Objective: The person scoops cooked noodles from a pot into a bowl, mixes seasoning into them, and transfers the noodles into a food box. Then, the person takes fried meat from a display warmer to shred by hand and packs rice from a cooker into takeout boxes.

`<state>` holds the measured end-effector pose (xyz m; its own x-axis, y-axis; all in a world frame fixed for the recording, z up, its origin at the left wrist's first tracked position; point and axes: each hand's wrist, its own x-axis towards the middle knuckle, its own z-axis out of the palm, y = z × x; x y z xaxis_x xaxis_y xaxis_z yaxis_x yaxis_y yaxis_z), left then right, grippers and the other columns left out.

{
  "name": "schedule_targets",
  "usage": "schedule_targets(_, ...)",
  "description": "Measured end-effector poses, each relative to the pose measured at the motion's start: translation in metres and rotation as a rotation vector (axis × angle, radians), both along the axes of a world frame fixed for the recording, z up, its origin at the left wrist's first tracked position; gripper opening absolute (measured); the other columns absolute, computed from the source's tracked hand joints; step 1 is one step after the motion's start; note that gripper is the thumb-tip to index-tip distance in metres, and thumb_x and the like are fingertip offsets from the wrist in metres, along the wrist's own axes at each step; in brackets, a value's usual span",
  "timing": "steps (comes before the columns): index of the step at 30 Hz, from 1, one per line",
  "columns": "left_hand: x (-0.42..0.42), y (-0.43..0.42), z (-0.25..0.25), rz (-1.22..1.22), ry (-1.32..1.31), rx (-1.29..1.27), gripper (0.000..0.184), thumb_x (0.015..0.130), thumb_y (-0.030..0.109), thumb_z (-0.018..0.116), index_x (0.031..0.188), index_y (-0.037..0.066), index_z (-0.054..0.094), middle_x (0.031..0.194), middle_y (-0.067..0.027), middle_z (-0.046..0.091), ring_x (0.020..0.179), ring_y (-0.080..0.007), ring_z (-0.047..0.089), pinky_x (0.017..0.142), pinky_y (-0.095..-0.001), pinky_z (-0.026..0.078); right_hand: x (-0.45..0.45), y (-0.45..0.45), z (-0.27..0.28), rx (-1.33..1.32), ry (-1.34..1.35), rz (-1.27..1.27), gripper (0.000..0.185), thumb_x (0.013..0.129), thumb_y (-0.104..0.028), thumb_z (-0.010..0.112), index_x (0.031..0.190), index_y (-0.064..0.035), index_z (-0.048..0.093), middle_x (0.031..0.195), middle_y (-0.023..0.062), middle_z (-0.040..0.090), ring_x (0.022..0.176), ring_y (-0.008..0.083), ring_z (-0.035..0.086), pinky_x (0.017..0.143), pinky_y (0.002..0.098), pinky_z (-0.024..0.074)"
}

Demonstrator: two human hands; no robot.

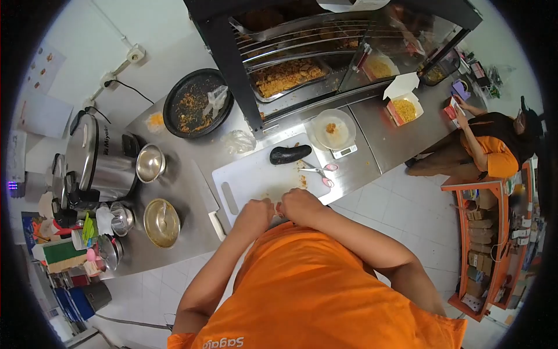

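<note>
Showing between left hand (pixel 259 214) and right hand (pixel 299 206), small reddish item (pixel 279 207).

The counter (pixel 186 232) was smooth, shiny metal, like the glossy cooker (pixel 110 160) and the two polished metal bowls, while the cutting board (pixel 261 168) was smooth white plastic with a duller sheen. The round black tray (pixel 174 125) looked dark and smooth-rimmed, the bag (pixel 238 141) was clear, crinkled plastic, and the shirt (pixel 325 291) was matt orange cloth

Steel counter (pixel 187 185) | on it — cutting board (pixel 250 174), black pan (pixel 170 110), scale (pixel 344 152), metal bowls (pixel 151 163) | right — open box (pixel 404 86)
</note>
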<state>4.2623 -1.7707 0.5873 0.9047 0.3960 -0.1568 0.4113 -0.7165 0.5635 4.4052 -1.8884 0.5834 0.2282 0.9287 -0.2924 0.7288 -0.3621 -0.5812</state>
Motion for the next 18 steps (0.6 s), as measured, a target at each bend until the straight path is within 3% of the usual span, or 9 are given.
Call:
schedule_targets(2,-0.003,0.016,0.013,0.027,-0.062,-0.149,0.028,0.099,0.020,0.051,0.083,-0.002,0.058,0.069,-0.0238,0.063,0.068,-0.0444,0.064,0.064,-0.0490,0.051,0.003,0.006,0.021,-0.002,-0.038,0.047,0.032,0.087,-0.021,0.054,0.078,0.0051,0.069,0.084,0.0288,0.067,0.082,0.0424,0.067,0.080,0.0477,0.0537)
schedule_targets(3,-0.008,0.031,0.014,0.137,0.059,-0.370,0.027,0.093,0.026,0.065,0.105,0.002,0.061,0.096,-0.0217,0.068,0.091,-0.0399,0.067,0.079,-0.0420,0.054,0.006,0.009,0.033,0.002,-0.047,0.046,0.032,0.087,-0.021,0.054,0.078,0.0051,0.069,0.084,0.0288,0.067,0.082,0.0424,0.067,0.080,0.0477,0.0537)
schedule_targets(4,-0.009,0.028,0.011,0.134,0.050,-0.367,0.027,0.093,0.026,0.065,0.105,0.002,0.061,0.096,-0.0217,0.068,0.091,-0.0399,0.067,0.079,-0.0420,0.054,0.009,0.013,0.045,0.011,-0.018,0.033,0.032,0.088,-0.021,0.054,0.079,0.0048,0.069,0.084,0.0293,0.067,0.083,0.0425,0.067,0.079,0.0481,0.0538)
schedule_targets(6,-0.013,0.011,0.011,0.097,-0.373,-0.409,0.069,0.078,0.032,0.083,0.133,0.006,0.050,0.135,-0.0177,0.054,0.124,-0.0351,0.054,0.098,-0.0412,0.047,0.012,0.020,0.063,0.015,0.012,0.018,0.032,0.088,-0.021,0.053,0.079,0.0045,0.070,0.083,0.0298,0.067,0.083,0.0425,0.067,0.079,0.0484,0.0539)
schedule_targets(7,-0.010,0.006,0.009,0.047,-0.345,-0.428,0.104,0.067,0.029,0.090,0.149,0.010,0.030,0.155,-0.0132,0.032,0.144,-0.0313,0.030,0.112,-0.0454,0.035,0.011,0.022,0.067,0.001,0.014,0.009,0.032,0.088,-0.022,0.053,0.080,0.0038,0.070,0.083,0.0288,0.067,0.084,0.0422,0.067,0.079,0.0488,0.0537)
schedule_targets(10,0.013,-0.009,-0.005,0.071,-0.574,-0.428,0.096,0.065,0.026,0.092,0.143,0.009,0.040,0.151,-0.0152,0.038,0.138,-0.0303,0.040,0.106,-0.0448,0.041,0.010,0.030,0.086,-0.139,0.020,0.018,0.033,0.088,-0.024,0.053,0.080,0.0041,0.069,0.084,0.0249,0.069,0.084,0.0413,0.068,0.080,0.0501,0.0533)
schedule_targets(12,0.021,-0.014,-0.017,0.100,-0.641,-0.580,0.081,0.068,0.018,0.089,0.135,0.006,0.047,0.143,-0.0146,0.048,0.132,-0.0264,0.049,0.103,-0.0387,0.044,0.010,0.026,0.095,0.026,-0.005,0.039,0.034,0.088,-0.025,0.052,0.082,0.0035,0.069,0.086,0.0230,0.070,0.084,0.0401,0.068,0.080,0.0501,0.0532)
schedule_targets(14,0.022,-0.017,-0.023,0.229,-0.697,-0.995,0.060,0.073,0.009,0.085,0.122,0.004,0.051,0.128,-0.0099,0.057,0.116,-0.0184,0.056,0.098,-0.0327,0.046,0.011,0.028,0.094,-0.074,-0.023,-0.004,0.032,0.088,-0.026,0.053,0.087,0.0006,0.070,0.091,0.0227,0.069,0.090,0.0384,0.066,0.081,0.0490,0.0527)
schedule_targets(18,0.015,-0.017,-0.031,0.269,-0.713,-1.070,0.044,0.077,0.002,0.081,0.111,0.004,0.053,0.113,-0.0041,0.060,0.098,-0.0116,0.059,0.086,-0.0267,0.049,0.027,0.027,0.100,-0.001,0.022,0.040,0.029,0.089,-0.029,0.059,0.090,-0.0020,0.069,0.094,0.0217,0.067,0.095,0.0369,0.064,0.082,0.0468,0.0512)
